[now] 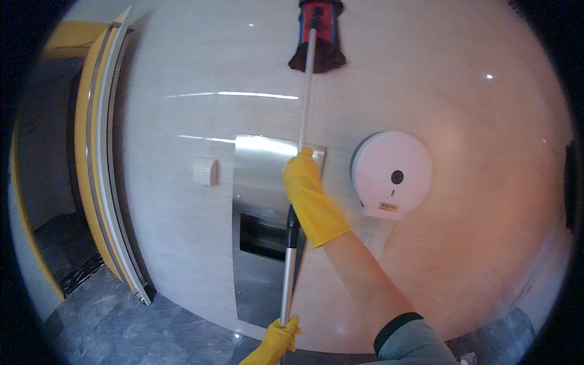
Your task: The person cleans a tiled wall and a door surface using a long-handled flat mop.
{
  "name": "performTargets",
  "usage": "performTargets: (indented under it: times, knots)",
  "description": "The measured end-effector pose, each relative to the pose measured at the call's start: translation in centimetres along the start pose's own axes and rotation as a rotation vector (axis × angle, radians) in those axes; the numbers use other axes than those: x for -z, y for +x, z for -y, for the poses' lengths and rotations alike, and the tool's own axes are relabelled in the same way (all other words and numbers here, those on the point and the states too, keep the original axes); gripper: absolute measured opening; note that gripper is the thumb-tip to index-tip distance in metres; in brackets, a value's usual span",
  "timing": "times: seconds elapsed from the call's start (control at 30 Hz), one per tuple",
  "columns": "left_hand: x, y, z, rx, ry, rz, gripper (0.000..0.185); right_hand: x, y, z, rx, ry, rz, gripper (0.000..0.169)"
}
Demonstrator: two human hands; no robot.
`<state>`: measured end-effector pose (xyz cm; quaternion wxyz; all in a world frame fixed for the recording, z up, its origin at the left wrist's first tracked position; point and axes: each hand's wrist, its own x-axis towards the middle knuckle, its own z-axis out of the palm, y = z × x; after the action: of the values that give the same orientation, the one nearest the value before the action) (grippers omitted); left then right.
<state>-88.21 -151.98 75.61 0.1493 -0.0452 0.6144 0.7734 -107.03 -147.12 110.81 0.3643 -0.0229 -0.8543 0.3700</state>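
Observation:
A flat mop with a red plate (324, 28) and a dark cloth pad (323, 57) lies against the wall at the top of the view. Its metal pole (307, 96) runs down in front of me. My right hand (314, 196), in a yellow rubber glove, is wrapped around the pole's upper part, just above a black joint collar (292, 228). Lower down, my left hand (277, 341), gloved in yellow too, grips the pole near the picture's bottom edge. Behind the pole is a stainless steel recessed wall panel (260, 182) with a dark slot.
A round white toilet-roll dispenser (397, 159) sticks out from the pale wall (182, 228), right of my right hand. A small white box (206, 171) is mounted left of the panel. Farther left stands an open yellow-edged door (98, 150). Grey floor tiles (137, 328) lie below.

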Motion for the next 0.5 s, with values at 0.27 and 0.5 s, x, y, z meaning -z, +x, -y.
performTargets:
  times: [0.27,0.5]
  knots:
    - [3.8,-0.4,1.5,0.086,-0.063,-0.055,0.044,-8.4,-3.2,1.3,0.058,0.024,0.131,0.03]
    - [2.5,-2.4,8.5,0.079,-0.072,0.115,0.033,-4.1,-7.7,-5.4,-0.065,0.103,0.315,0.027]
